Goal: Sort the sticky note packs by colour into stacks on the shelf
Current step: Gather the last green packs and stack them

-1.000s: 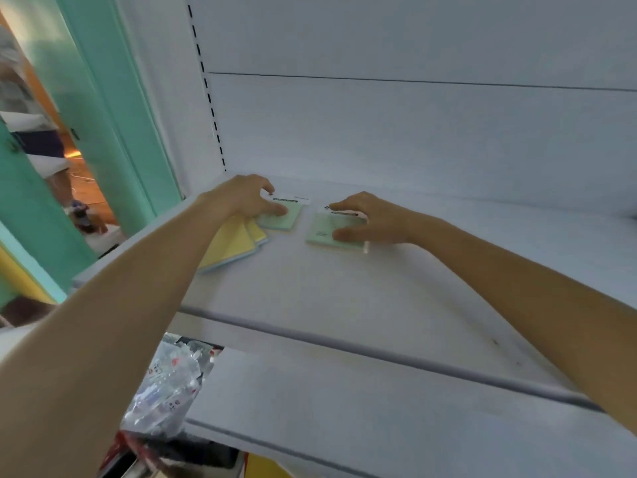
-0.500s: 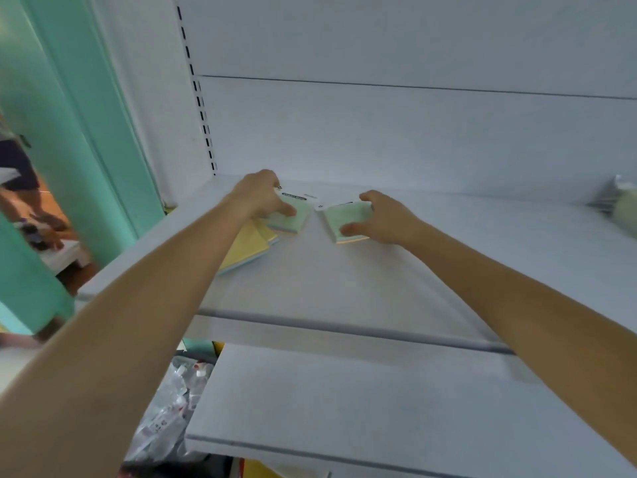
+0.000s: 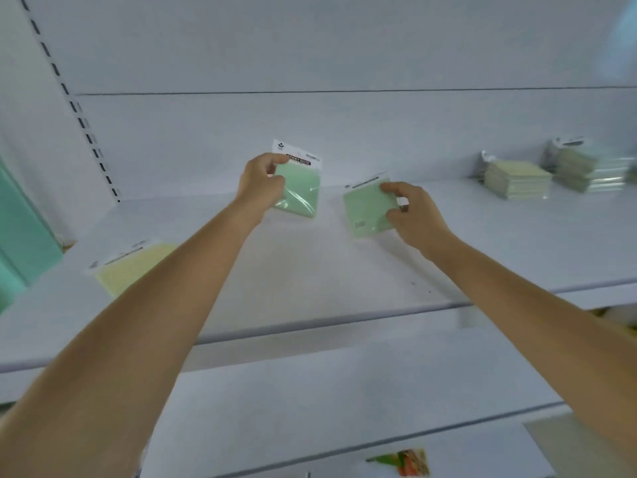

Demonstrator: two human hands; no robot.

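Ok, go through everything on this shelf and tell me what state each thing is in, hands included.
left hand: grips left green pack
left green pack: upright, header card on top, held off the shelf
right hand: pinches right green pack
right green pack: tilted; contact with the shelf unclear
yellow pack: flat on the shelf, no hand on it
two pale stacks: resting far right, blurred

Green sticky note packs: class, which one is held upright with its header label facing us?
The green pack in the left hand, white header on top; the other pack, in the right hand, sits lower, tilted.
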